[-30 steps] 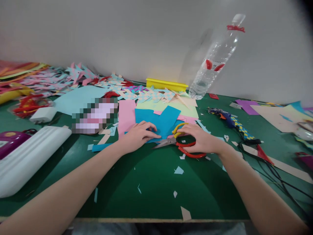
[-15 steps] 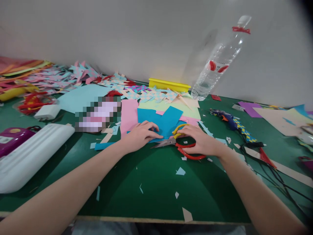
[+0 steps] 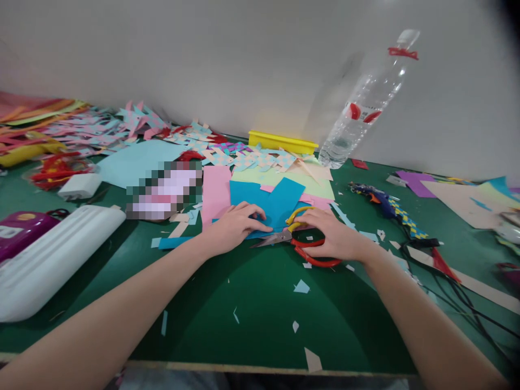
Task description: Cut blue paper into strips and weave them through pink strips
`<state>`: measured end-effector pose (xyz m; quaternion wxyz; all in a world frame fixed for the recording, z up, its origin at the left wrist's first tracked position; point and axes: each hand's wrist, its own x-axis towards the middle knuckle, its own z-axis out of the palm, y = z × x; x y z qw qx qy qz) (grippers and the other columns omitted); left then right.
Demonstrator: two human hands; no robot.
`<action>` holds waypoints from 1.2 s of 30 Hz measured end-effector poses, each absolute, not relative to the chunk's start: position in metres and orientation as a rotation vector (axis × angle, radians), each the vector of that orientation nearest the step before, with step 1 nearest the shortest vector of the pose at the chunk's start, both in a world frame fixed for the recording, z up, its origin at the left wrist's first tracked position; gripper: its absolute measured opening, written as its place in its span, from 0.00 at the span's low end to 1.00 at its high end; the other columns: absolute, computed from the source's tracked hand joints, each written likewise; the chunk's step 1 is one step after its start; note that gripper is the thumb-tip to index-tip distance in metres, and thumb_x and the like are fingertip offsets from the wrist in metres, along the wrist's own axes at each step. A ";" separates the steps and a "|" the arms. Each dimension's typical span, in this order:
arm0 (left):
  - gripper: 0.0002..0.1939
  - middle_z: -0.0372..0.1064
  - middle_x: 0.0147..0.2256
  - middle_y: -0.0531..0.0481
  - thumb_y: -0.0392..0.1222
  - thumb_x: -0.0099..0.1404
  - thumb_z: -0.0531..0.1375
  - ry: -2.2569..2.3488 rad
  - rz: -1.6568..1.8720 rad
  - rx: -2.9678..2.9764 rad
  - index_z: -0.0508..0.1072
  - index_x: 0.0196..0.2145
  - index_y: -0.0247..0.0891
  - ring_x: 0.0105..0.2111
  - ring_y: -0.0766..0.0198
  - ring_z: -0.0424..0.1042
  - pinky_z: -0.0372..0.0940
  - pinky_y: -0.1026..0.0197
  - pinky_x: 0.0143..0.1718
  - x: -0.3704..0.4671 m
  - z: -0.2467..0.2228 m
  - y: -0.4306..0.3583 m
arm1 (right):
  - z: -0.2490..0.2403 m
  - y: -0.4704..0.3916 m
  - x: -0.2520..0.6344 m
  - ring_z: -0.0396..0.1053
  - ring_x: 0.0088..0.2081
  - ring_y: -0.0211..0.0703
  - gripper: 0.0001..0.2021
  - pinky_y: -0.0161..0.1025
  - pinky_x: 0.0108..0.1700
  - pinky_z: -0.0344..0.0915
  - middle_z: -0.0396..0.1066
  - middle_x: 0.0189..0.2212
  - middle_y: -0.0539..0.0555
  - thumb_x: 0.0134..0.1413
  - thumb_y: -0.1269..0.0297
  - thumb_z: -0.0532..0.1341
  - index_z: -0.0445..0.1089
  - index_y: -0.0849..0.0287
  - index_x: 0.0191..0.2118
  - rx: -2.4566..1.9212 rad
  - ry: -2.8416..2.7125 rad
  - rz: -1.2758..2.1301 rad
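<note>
At the centre of the frame, the left hand (image 3: 239, 225), fingers loosely curled, presses on the bright blue paper (image 3: 276, 203). Just right, the right hand (image 3: 327, 233) curls around the red-and-yellow-handled metal scissors (image 3: 298, 238), blades pointing left.

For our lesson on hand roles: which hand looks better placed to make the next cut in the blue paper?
Right, I'd judge: the right hand already holds the scissors, their blades beside the paper's near edge. The left hand lies on the blue paper, better placed to steady it.
</note>
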<state>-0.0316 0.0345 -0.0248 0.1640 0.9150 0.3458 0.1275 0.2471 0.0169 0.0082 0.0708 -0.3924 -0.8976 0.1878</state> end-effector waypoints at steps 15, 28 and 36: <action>0.23 0.63 0.50 0.51 0.29 0.68 0.48 0.986 0.391 2.633 0.76 0.45 0.52 0.47 0.59 0.60 0.58 0.54 0.48 -0.031 -0.029 0.035 | 0.010 0.013 0.240 0.60 0.54 0.53 0.24 0.51 0.55 0.58 0.66 0.52 0.56 0.47 0.59 0.63 0.65 0.52 0.53 -1.146 -2.693 0.600; 0.18 0.67 0.50 0.46 0.44 0.70 0.51 1.025 0.510 2.620 0.67 0.55 0.43 0.50 0.57 0.65 0.59 0.55 0.50 -0.037 -0.008 0.020 | 0.010 0.014 0.256 0.61 0.54 0.54 0.24 0.52 0.55 0.58 0.66 0.51 0.56 0.48 0.55 0.63 0.65 0.52 0.52 -1.239 -2.664 0.539; 0.22 0.71 0.37 0.52 0.52 0.61 0.61 1.082 0.331 2.436 0.69 0.52 0.47 0.35 0.62 0.69 0.61 0.64 0.34 -0.050 -0.002 0.026 | 0.012 0.017 0.273 0.59 0.57 0.55 0.26 0.58 0.57 0.53 0.67 0.52 0.54 0.49 0.53 0.62 0.62 0.49 0.55 -1.328 -2.631 0.487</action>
